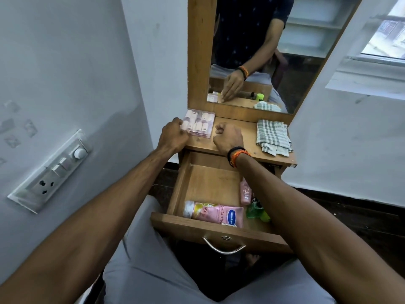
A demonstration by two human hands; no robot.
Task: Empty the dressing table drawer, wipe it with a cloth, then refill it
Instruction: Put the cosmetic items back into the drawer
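Dressing table (247, 130): brown wood-grain laminate, flat top under both sets of fingers; the mirror rises just beyond them.
Drawer (206, 183): pulled open below the wrists, shallow wooden box with a curved metal handle; it's only part emptied, several items to go.
Checked cloth (274, 137): soft woven cotton, folded loosely, lying on the top well to the right of the right fingers, ready for wiping.
Vaseline lotion tube (215, 213): pink squeezable plastic, lying flat at the drawer front, well back from both hands.
Clear plastic box (199, 126): rigid, rectangular, pale cylinders inside; it sits on the top's left rear corner, right at the left fingertips.
Left hand (174, 137): fingers curled against the box's near edge, seemingly pinching it. Advice: settle it flat, tight to the corner, leaving room for the rest.
Right hand (229, 136): curled into a loose fist, holding nothing visible, just beside the box.
Small pink bottle (246, 191): smooth plastic, by the drawer's right side, partly hidden by the right forearm.
Green bottle (255, 210): translucent, glossy, beside the lotion tube.
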